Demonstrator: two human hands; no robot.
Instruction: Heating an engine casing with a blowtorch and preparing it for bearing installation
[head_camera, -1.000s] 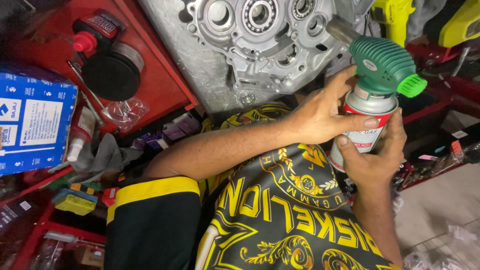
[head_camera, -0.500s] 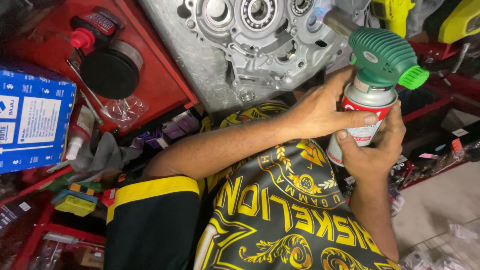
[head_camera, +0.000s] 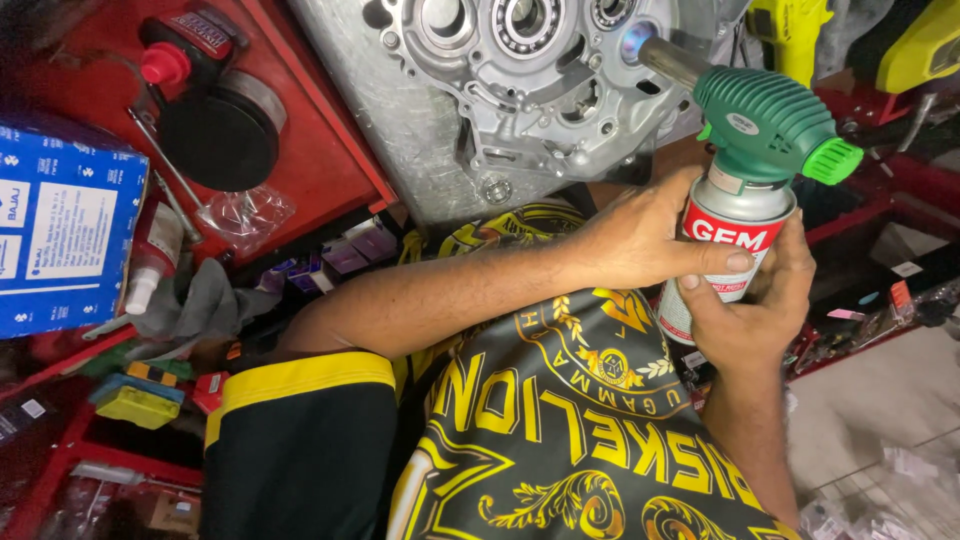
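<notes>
Cluttered red workbench (head_camera: 330, 150), tiled floor (head_camera: 880, 400)

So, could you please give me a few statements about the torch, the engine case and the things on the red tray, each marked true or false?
1. Both hands grip the gas canister, left hand above right hand. True.
2. The torch head on the canister is yellow. False: it is green.
3. The torch nozzle points at the grey engine case, with a bluish flame at its tip. True.
4. The blue box lies to the right of the torch. False: it lies at the far left edge.
5. A black disc lies on the red tray. True.
</notes>
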